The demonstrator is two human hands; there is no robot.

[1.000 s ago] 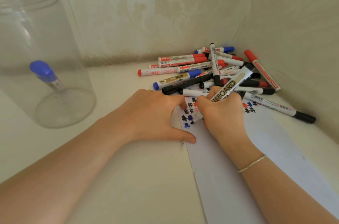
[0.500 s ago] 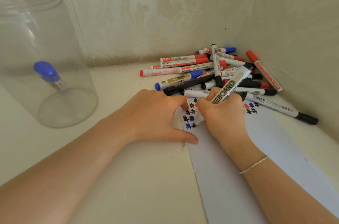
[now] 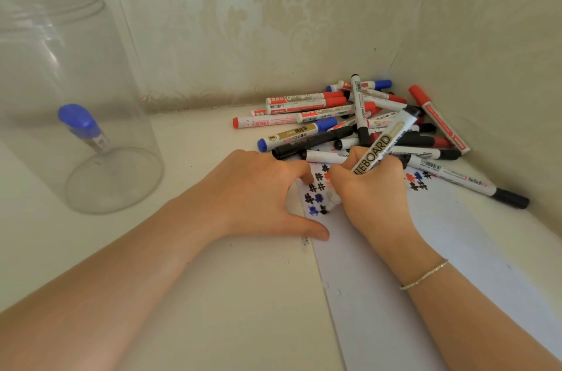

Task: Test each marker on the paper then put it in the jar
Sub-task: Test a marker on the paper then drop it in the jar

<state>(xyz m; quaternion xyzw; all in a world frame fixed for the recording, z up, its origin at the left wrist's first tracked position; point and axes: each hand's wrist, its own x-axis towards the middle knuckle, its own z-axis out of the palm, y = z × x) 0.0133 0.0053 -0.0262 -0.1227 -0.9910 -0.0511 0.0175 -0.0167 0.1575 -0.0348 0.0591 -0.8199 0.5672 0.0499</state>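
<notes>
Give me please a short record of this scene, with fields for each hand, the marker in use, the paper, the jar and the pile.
left hand: holds the paper down at its edge
right hand: grips the whiteboard marker, tip down on the paper
paper: bears black, blue and red test marks
jar: clear, upright, one blue-capped marker inside
pile of markers: in the corner, untested

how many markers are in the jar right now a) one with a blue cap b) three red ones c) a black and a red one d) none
a: the clear jar holds a single blue-capped marker, leaning inside it; the rest lie in the pile in the corner.
</notes>
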